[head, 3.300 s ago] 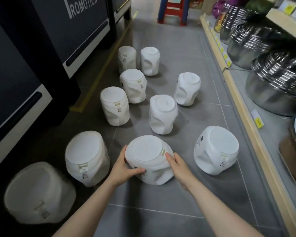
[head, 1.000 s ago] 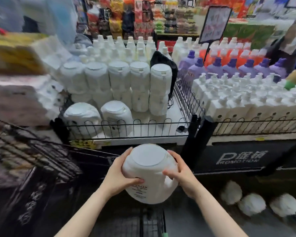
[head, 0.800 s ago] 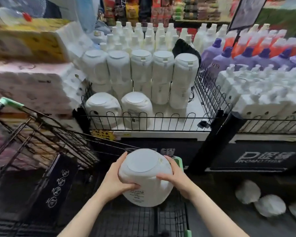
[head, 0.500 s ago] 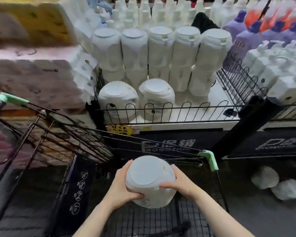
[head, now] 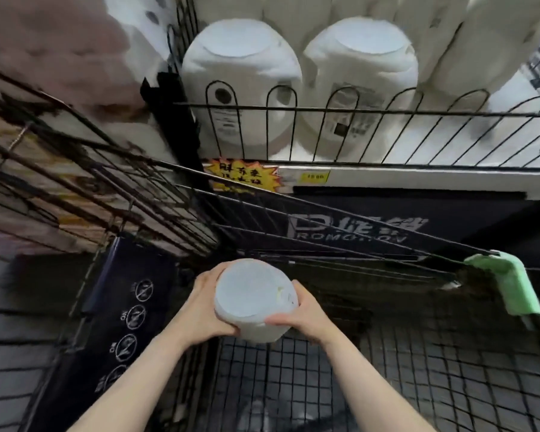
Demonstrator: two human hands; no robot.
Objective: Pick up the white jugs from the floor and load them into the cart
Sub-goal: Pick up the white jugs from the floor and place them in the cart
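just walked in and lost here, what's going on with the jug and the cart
A person is loading a white jug into a wire shopping cart. The left hand and right hand grip it from either side, holding it inside the basket above the mesh floor; it is not set down yet. No other jug shows in the cart. Behind the cart, two similar jugs sit on a display shelf behind a wire fence.

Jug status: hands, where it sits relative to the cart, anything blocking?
Left hand and right hand grip white jug from both sides. Jug held inside the cart, above its mesh floor. Nothing under it.
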